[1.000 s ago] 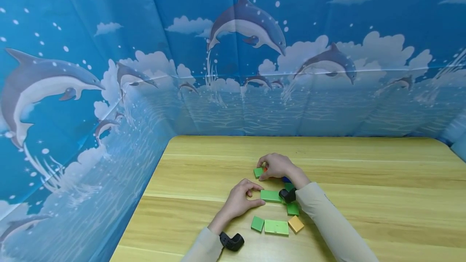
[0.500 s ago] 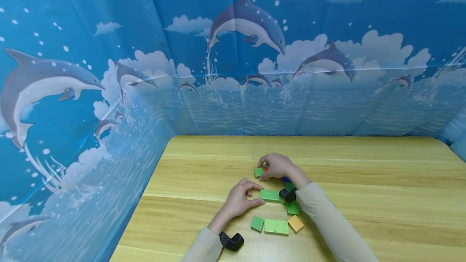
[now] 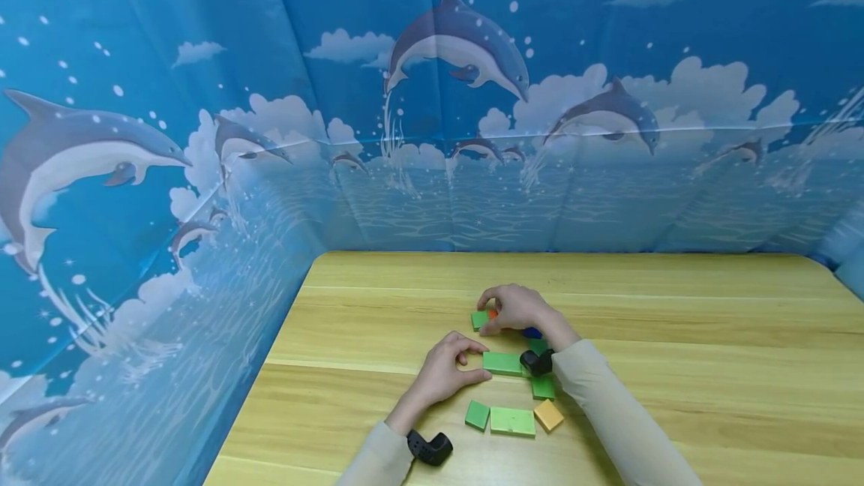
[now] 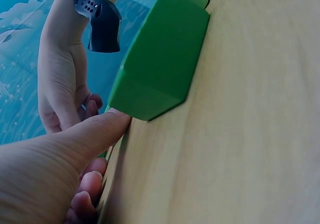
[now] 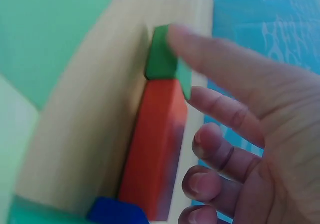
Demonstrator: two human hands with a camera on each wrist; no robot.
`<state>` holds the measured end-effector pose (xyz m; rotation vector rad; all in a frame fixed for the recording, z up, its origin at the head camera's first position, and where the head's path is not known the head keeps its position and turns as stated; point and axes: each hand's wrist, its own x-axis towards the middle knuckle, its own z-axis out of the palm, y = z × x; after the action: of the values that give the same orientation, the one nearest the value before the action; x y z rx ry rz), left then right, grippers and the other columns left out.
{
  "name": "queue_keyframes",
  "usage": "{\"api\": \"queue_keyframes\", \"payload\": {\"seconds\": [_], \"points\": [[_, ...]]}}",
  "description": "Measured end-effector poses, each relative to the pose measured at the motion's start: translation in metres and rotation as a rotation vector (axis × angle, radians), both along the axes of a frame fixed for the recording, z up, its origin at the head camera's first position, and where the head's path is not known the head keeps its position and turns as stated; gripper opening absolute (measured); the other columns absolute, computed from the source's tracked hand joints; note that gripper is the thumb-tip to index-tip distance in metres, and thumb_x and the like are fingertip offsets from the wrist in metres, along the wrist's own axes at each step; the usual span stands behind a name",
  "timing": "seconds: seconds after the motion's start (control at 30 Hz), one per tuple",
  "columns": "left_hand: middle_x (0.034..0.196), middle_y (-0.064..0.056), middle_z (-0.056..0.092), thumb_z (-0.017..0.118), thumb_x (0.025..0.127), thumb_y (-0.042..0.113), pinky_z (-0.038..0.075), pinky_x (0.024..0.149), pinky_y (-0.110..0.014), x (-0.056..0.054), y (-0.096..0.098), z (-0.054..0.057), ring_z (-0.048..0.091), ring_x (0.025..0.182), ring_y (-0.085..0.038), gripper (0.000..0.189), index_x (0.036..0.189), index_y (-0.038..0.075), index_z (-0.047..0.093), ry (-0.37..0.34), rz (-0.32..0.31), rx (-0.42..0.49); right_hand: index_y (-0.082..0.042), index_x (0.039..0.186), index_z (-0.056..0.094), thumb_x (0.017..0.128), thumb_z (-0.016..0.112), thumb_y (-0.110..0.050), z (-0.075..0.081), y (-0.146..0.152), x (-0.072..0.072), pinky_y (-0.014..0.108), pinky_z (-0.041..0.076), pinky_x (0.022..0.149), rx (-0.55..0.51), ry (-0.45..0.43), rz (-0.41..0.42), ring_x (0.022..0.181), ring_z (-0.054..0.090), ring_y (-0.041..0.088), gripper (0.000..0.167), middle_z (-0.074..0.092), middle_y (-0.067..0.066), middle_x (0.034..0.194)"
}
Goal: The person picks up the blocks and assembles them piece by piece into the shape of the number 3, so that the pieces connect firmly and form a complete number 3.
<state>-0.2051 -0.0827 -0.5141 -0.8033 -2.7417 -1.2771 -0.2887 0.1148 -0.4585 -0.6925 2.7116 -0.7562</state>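
Note:
My left hand (image 3: 442,370) has its thumb and index finger at either side of the left end of a long green block (image 3: 502,364); in the left wrist view the thumb touches the corner of that green block (image 4: 160,54). Farther back, my right hand (image 3: 516,307) pinches a small green block (image 3: 479,320) between thumb and index finger. This small green block (image 5: 162,54) sits end to end with an orange-red block (image 5: 152,139) in the right wrist view, the other fingers loosely curled beside them. A blue block (image 3: 532,333) lies partly under my right wrist.
Green blocks (image 3: 543,387) lie to the right of the long one, partly hidden by a black wrist device (image 3: 536,361). Nearer me are a small green block (image 3: 477,415), a light green block (image 3: 512,421) and a yellow-orange block (image 3: 548,416). A dolphin-printed backdrop (image 3: 472,193) borders the wooden table (image 3: 675,321).
My right hand and wrist have shifted very slightly to the right, showing more of the orange-red block. My left hand and the blocks stay in place.

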Motion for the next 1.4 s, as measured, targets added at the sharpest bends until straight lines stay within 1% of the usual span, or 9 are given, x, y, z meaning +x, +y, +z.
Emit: {"api": "queue_keyframes", "payload": {"seconds": [0.17,0.27,0.4,0.5,0.6,0.73,0.97,1.1,1.4], "points": [[0.082,0.006,0.046,0.079,0.078,0.032,0.036,0.065,-0.021,0.000,0.002,0.000,0.042,0.071,-0.004,0.031,0.105,0.019,0.070,0.001,-0.005,0.000,-0.012,0.112,0.068,0.084,0.070,-0.043,0.006,0.012,0.002,0.031,0.036,0.051,-0.077,0.034,-0.039,0.053,0.045,0.014,0.042,0.053,-0.002,0.066],[0.082,0.007,0.046,0.079,0.078,0.033,0.036,0.065,-0.021,-0.001,0.001,-0.002,0.042,0.071,-0.004,0.031,0.105,0.019,0.070,0.011,-0.009,0.000,-0.011,0.110,0.068,0.087,0.067,-0.042,0.010,0.019,0.004,0.031,0.035,0.051,-0.114,0.063,-0.064,0.052,0.043,0.015,0.039,0.052,-0.001,0.065],[0.083,0.007,0.047,0.079,0.078,0.032,0.037,0.065,-0.021,-0.002,0.000,-0.004,0.042,0.071,-0.004,0.031,0.105,0.020,0.070,0.011,-0.002,0.005,-0.011,0.107,0.069,0.084,0.072,-0.036,0.010,0.022,0.004,0.030,0.035,0.051,-0.083,0.077,-0.038,0.051,0.042,0.013,0.034,0.052,-0.003,0.062],[0.084,0.007,0.047,0.079,0.078,0.032,0.037,0.065,-0.022,-0.002,-0.001,-0.004,0.042,0.071,-0.004,0.031,0.105,0.020,0.070,0.003,0.000,0.008,-0.010,0.107,0.068,0.081,0.076,-0.031,0.007,0.016,0.004,0.029,0.035,0.050,-0.052,0.074,0.014,0.050,0.043,0.012,0.035,0.051,-0.004,0.061],[0.084,0.008,0.047,0.079,0.078,0.033,0.037,0.066,-0.021,-0.002,-0.001,-0.005,0.042,0.071,-0.004,0.032,0.106,0.019,0.070,0.000,-0.003,0.006,-0.012,0.109,0.068,0.078,0.079,-0.030,0.001,0.009,0.004,0.028,0.035,0.049,-0.032,0.063,0.035,0.050,0.043,0.011,0.037,0.051,-0.004,0.060],[0.085,0.008,0.047,0.079,0.078,0.034,0.037,0.066,-0.021,-0.002,-0.001,-0.005,0.042,0.071,-0.003,0.033,0.106,0.019,0.070,-0.002,-0.005,0.006,-0.015,0.108,0.068,0.075,0.081,-0.028,-0.004,0.000,0.005,0.028,0.035,0.051,-0.005,0.064,0.022,0.053,0.045,0.012,0.037,0.052,-0.005,0.063],[0.085,0.007,0.047,0.079,0.078,0.032,0.037,0.066,-0.021,-0.002,-0.001,0.000,0.042,0.071,-0.004,0.032,0.106,0.019,0.069,-0.011,-0.008,0.010,-0.015,0.106,0.069,0.076,0.081,-0.024,-0.001,-0.009,0.002,0.029,0.035,0.052,0.024,0.055,-0.004,0.054,0.045,0.013,0.034,0.052,-0.003,0.064],[0.085,0.006,0.048,0.079,0.078,0.033,0.037,0.066,-0.021,-0.003,-0.001,0.000,0.043,0.072,-0.005,0.033,0.106,0.019,0.069,-0.010,-0.007,0.010,-0.015,0.106,0.069,0.076,0.081,-0.023,0.000,-0.009,0.003,0.028,0.034,0.051,0.019,0.055,-0.003,0.054,0.044,0.013,0.034,0.051,-0.002,0.063],[0.086,0.006,0.048,0.079,0.078,0.033,0.037,0.066,-0.021,-0.002,-0.001,-0.001,0.043,0.072,-0.005,0.032,0.106,0.020,0.069,-0.006,-0.006,0.006,-0.014,0.107,0.069,0.077,0.080,-0.022,-0.003,-0.007,0.002,0.029,0.035,0.052,-0.004,0.042,0.001,0.054,0.044,0.013,0.034,0.051,-0.002,0.064]]}}
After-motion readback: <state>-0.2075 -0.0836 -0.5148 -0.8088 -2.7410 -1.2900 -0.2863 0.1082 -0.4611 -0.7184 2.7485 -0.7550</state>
